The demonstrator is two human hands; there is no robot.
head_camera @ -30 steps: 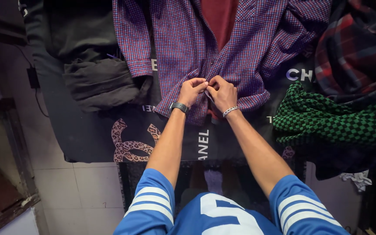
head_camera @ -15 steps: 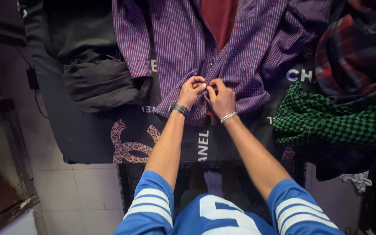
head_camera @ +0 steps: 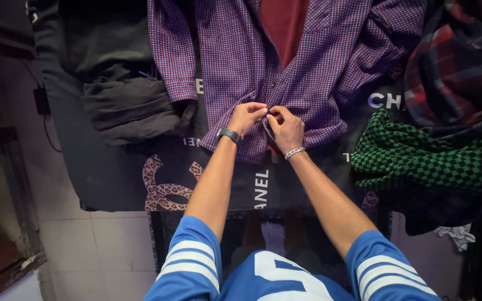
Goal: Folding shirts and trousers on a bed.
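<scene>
Close by, two arms in blue sleeves with white stripes reach out over a counter [head_camera: 112, 178] covered with a dark cloth. The left hand [head_camera: 245, 117], with a dark watch [head_camera: 229, 135] on its wrist, and the right hand [head_camera: 287, 127], with a silver bracelet [head_camera: 294, 152], meet fingertip to fingertip. Both are closed, pinching the front edges of a red and blue checked shirt [head_camera: 235, 61] lying flat under them. A green checked cloth [head_camera: 425, 156] sits to the right, dark folded clothes [head_camera: 124, 103] to the left. Farther right lies a plaid shirt [head_camera: 453, 67].

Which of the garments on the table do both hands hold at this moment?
The red-and-blue checked shirt in the middle, pinched at its front opening. The green checked garment and the dark grey garment lie untouched at the sides.
</scene>
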